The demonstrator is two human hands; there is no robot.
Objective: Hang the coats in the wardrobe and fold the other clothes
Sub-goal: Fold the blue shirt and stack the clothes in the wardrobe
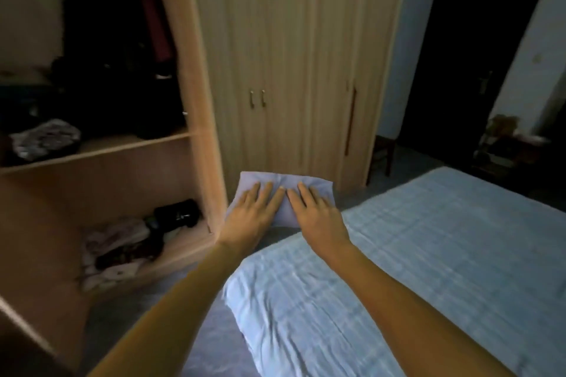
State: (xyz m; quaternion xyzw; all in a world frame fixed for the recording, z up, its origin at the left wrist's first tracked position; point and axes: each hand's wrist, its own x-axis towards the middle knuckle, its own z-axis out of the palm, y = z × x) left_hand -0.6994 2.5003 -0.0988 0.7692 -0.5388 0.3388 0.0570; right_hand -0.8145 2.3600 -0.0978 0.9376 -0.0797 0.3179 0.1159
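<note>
A small folded pale lilac garment (pixel 286 185) is carried in the air between the bed and the wardrobe. My left hand (pixel 254 212) and my right hand (pixel 318 214) lie side by side on top of it with fingers straight; what is under the cloth is hidden. The open wardrobe (pixel 196 119) stands at the left, with dark coats (pixel 122 70) hanging inside and a red one among them. The picture is somewhat blurred.
The bed with a light blue checked cover (pixel 413 254) fills the lower right. Wardrobe shelves hold a patterned bundle (pixel 46 139) and loose clothes with a black item (pixel 128 245) at the bottom. Closed wardrobe doors (pixel 275 70) are ahead, a dark doorway (pixel 477 54) at right.
</note>
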